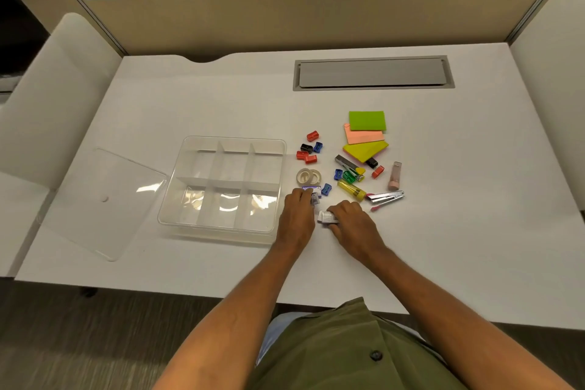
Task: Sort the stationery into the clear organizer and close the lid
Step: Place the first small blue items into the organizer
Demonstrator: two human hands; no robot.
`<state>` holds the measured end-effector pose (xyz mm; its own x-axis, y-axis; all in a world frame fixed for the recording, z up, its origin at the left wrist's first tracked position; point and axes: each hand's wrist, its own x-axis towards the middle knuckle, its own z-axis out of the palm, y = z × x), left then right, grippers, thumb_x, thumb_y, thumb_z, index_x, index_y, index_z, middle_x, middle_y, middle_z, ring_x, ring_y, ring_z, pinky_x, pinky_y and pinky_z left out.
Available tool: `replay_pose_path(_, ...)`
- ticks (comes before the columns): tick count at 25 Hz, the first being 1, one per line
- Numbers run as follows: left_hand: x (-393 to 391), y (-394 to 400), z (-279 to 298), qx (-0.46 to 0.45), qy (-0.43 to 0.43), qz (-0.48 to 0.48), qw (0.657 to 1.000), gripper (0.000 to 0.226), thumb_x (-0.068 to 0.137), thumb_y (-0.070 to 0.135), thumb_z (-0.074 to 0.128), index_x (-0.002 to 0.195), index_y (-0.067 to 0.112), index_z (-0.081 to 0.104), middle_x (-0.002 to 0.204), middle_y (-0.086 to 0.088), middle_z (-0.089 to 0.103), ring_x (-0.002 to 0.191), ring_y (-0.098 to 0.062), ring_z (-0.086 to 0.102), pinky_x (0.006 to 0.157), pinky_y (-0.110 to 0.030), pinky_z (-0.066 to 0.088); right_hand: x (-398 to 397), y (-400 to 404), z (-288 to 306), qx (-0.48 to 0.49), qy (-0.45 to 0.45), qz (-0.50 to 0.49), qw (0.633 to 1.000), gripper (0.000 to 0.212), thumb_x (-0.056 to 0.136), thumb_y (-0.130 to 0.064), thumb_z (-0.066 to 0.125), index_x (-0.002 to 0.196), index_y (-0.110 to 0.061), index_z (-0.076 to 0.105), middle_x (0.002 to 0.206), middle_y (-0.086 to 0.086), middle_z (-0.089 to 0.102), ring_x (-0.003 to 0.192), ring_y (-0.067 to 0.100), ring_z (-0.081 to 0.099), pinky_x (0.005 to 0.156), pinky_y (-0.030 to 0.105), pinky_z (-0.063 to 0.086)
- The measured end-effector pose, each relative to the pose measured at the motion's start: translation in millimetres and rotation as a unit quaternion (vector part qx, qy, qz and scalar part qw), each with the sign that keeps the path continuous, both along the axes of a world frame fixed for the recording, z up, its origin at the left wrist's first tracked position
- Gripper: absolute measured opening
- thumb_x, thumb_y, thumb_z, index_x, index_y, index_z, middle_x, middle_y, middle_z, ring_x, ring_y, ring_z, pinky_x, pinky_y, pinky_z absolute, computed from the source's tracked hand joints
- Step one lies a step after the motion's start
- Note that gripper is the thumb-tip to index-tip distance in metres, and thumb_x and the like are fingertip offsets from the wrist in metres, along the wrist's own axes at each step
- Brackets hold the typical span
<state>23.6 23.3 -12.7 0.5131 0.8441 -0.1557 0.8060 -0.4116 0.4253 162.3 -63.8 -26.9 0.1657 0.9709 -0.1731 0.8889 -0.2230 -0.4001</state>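
Grip, left hand [297,210]: fingers curled down onto a small purple-and-white box [311,191], pinching it at the near edge of the pile, likely to lift it toward the organizer.
Grip, right hand [351,222]: closed around a small white box [326,217], whose end sticks out toward the left hand; what it contains cannot be read.
Surface [202,104]: white desk carrying everything, with bare room in front of both hands.
Lid [101,199]: clear, lying flat well to the left of the left hand beyond the organizer, set aside so the compartments stay reachable.
Clear organizer [221,182]: just left of the left hand, open, all six compartments looking empty, so sorting appears barely begun.
Sticky note pads [367,136]: green, pink and yellow, overlapping, beyond the right hand.
Staplers [386,197]: a silver one just beyond the right hand, a yellow one beside it.
Tape rolls [308,177]: two, touching, just beyond the left hand, between organizer and pile.
Sharpeners [308,149]: red, blue and black, clustered farther beyond the left hand; a few more lie among the staplers.
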Motion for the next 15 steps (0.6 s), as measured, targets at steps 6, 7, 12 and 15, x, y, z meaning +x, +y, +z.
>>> replay_pose_path(6, 13, 19, -3, 0.014, 0.03, -0.042, 0.999, 0.046, 0.104, 0.014, 0.048, 0.149, 0.01, 0.041, 0.148, -0.013, 0.048, 0.132, -0.025, 0.048, 0.107, -0.033, 0.045, 15, -21, -8, -0.025, 0.014, -0.011, 1.0, 0.039, 0.1, -0.041, 0.053, 0.134, -0.021, 0.056, 0.129, 0.004, 0.061, 0.108, 0.02, 0.055, 0.086, 0.028, 0.048)
replay_pose_path(7, 14, 20, -4, 0.022, 0.038, -0.054, 0.998, 0.048, 0.105, 0.016, 0.046, 0.152, 0.01, 0.038, 0.151, -0.013, 0.046, 0.135, -0.025, 0.047, 0.108, -0.032, 0.044, 18, -25, -9, -0.024, 0.018, -0.013, 0.999, 0.04, 0.1, -0.041, 0.054, 0.134, -0.021, 0.056, 0.13, 0.005, 0.061, 0.109, 0.02, 0.056, 0.087, 0.029, 0.049)
replay_pose_path(12, 21, 21, -4, 0.056, 0.05, -0.071, 0.995, 0.048, 0.105, 0.016, 0.049, 0.151, 0.007, 0.039, 0.152, -0.015, 0.046, 0.135, -0.027, 0.047, 0.104, -0.032, 0.047, 21, -33, -9, -0.01, 0.025, -0.022, 0.999, 0.037, 0.098, -0.036, 0.058, 0.131, -0.018, 0.059, 0.127, 0.006, 0.063, 0.108, 0.022, 0.058, 0.086, 0.031, 0.052)
replay_pose_path(15, 23, 22, -4, 0.059, 0.072, -0.067, 0.993, 0.046, 0.106, 0.017, 0.047, 0.15, 0.008, 0.04, 0.148, -0.014, 0.05, 0.129, -0.026, 0.051, 0.098, -0.032, 0.05, 21, -35, -7, -0.006, 0.022, -0.027, 0.999, 0.037, 0.095, -0.034, 0.063, 0.129, -0.019, 0.06, 0.125, 0.004, 0.063, 0.107, 0.02, 0.057, 0.083, 0.027, 0.051)
